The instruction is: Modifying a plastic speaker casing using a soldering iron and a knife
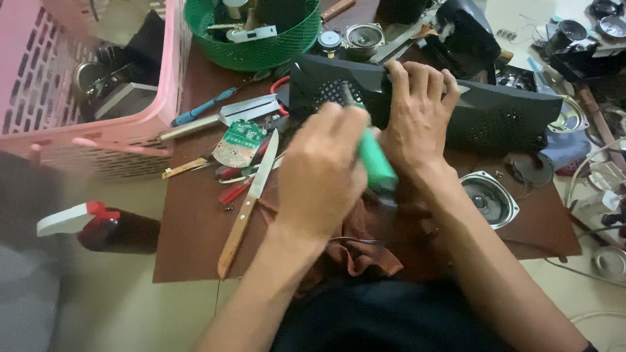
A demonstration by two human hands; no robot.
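My left hand (323, 173) is closed around a screwdriver with a green handle (377, 163), its tip pointing up into the black perforated speaker casing (502, 114). My right hand (417, 111) grips the top edge of that casing and holds it upright on the brown board (195, 241). The screwdriver's tip is partly hidden behind my left hand's fingers. A brown cloth (365, 251) lies under my wrists.
A wooden-handled knife (251, 202), a green circuit board (240, 143), red-handled tools and a blue-handled tool lie at left. A pink basket (85, 85) and green basket (254, 39) stand behind. A loose speaker cone (489, 199) sits at right, a spray bottle (98, 228) on the floor.
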